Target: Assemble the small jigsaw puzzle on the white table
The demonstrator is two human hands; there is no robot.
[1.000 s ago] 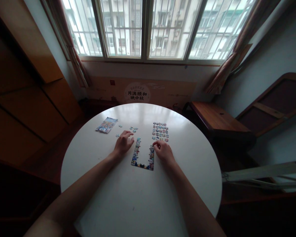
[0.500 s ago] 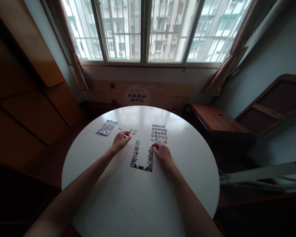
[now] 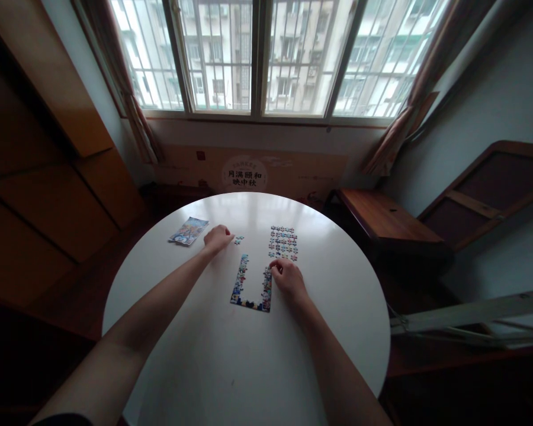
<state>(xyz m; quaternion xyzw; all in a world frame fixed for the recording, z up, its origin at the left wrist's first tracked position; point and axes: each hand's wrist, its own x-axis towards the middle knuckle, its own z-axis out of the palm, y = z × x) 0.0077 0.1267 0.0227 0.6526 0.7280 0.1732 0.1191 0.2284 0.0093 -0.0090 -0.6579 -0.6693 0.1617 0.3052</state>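
A partly joined jigsaw puzzle (image 3: 250,305) lies on the table in a U shape, its open end pointing away from me. My right hand (image 3: 288,277) is closed, thumb and fingers pinched on a puzzle piece at the top of the U's right side. Farther up and to the left, my left hand (image 3: 218,238) has its fingers drawn together beside a few loose puzzle pieces (image 3: 239,240); whatever is between its fingertips is too small to make out. Several more loose pieces (image 3: 283,241) lie in rows just beyond my right hand.
A small picture sheet or packet (image 3: 189,231) lies left of my left hand. Everything rests on a round white table (image 3: 182,355). Beyond it are a printed board (image 3: 293,168) under the window and a wooden bench (image 3: 373,207) on the right.
My left hand has moved slightly away from me, and its fingers have drawn together beside the loose pieces. My right hand stays at the U's right side. The view has shifted slightly.
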